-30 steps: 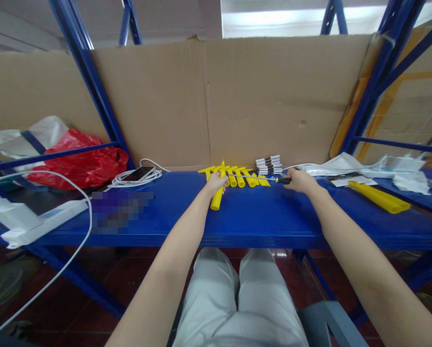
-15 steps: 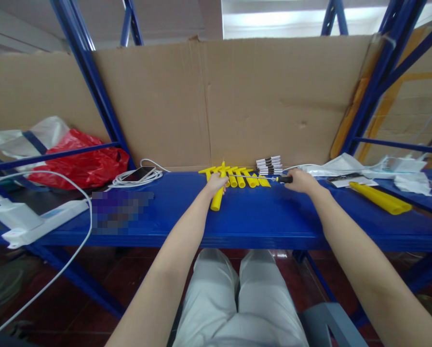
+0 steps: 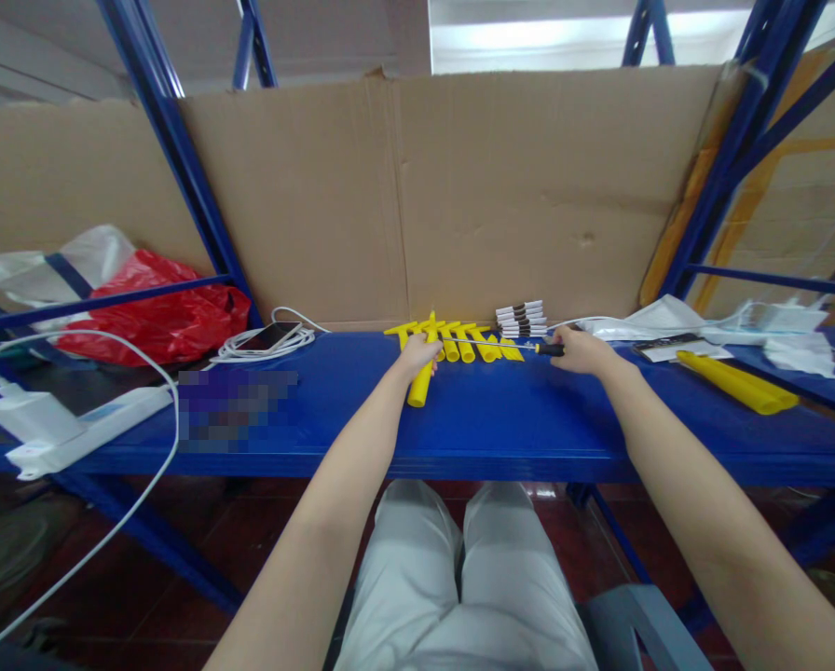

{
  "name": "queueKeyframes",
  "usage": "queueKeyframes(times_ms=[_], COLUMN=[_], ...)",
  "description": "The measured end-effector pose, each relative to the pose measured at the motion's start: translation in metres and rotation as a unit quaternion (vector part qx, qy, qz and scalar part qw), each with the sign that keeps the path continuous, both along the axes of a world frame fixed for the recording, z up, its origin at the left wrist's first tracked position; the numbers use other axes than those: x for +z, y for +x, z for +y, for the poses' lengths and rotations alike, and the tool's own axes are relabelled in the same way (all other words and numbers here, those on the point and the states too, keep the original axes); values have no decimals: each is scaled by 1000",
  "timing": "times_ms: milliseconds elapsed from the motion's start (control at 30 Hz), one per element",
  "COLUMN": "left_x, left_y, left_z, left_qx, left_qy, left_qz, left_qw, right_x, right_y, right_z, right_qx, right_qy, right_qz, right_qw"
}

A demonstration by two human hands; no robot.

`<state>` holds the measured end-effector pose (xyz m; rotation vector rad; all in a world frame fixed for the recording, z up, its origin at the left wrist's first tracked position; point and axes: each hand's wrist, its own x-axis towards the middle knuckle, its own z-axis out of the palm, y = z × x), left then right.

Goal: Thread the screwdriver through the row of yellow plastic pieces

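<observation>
My left hand (image 3: 418,354) is closed around a yellow tubular part (image 3: 419,389), whose round open end points toward me. My right hand (image 3: 577,351) grips the black handle of a screwdriver (image 3: 549,349). Its long thin shaft runs left across to my left hand; where the tip ends is hidden at the fingers. Several more yellow parts (image 3: 467,350) lie in a row between my hands, behind the shaft. Just beyond them, against the cardboard, is a stack of white sticks with dark bands (image 3: 521,320).
Two yellow pieces (image 3: 737,382) lie at the right, near white plastic packaging (image 3: 651,318). At the left are a power strip (image 3: 92,433), a coiled white cable (image 3: 267,345) and a red bag (image 3: 158,308). A cardboard sheet (image 3: 529,186) stands behind the blue shelf (image 3: 487,419).
My right hand and the screwdriver handle have shifted very slightly, with the handle a touch lower. My left hand keeps its hold on the yellow part.
</observation>
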<state>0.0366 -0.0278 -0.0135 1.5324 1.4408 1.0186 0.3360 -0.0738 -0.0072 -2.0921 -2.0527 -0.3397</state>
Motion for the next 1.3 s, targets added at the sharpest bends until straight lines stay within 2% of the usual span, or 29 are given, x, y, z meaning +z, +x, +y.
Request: queueKeyframes(times_ms=[233, 433, 633, 933, 1300], left_x=[2, 2, 2, 2, 1], left_y=[1, 1, 1, 1, 1], left_z=[-3, -3, -3, -2, -1], left_qx=[2, 0, 2, -5, -3], left_qy=[-1, -2, -2, -3, 2], left_qz=[-3, -4, -4, -10, -6], left_qw=[1000, 1000, 1000, 1000, 1000], right_x=[3, 2, 0, -1, 3], right_y=[-2, 0, -2, -2, -4], right_z=[-1, 1, -1, 3, -2], right_qx=[6, 15, -13, -3, -28], right_qy=[-12, 29, 14, -28, 11], right_qz=[-8, -23, -4, -7, -43], right_qw=[1000, 999, 1000, 1000, 999])
